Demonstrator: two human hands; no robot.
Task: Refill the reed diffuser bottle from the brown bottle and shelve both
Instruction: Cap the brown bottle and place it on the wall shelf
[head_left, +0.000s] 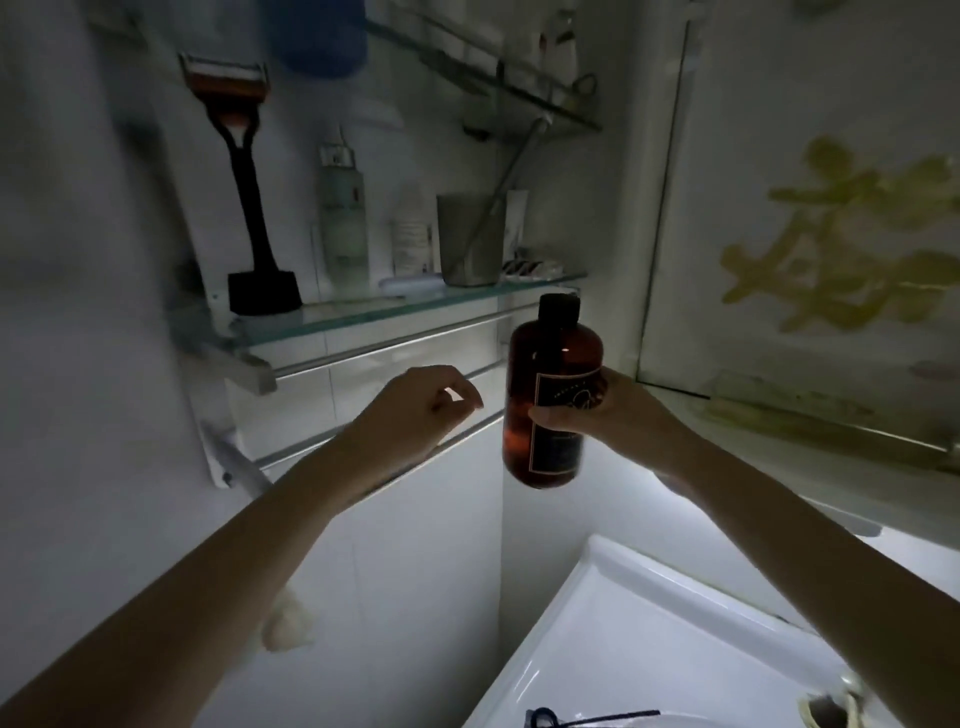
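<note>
My right hand (608, 415) grips the brown bottle (550, 364) around its dark label. The bottle stands upright in the air, black cap on, just below the front right end of the glass shelf (332, 319). My left hand (421, 402) hovers to the left of the bottle, holding nothing, fingers loosely curled and slightly apart, in front of the towel rails. The reed diffuser bottle is not clearly visible in the dim head view.
The glass shelf carries a black-handled brush (254, 218), a tall clear bottle (343, 223), a white bottle (413, 239), a grey cup (470, 239) and small items. Metal towel rails (395, 348) run under it. A white sink (649, 639) lies below right. A higher glass shelf (498, 78) is above.
</note>
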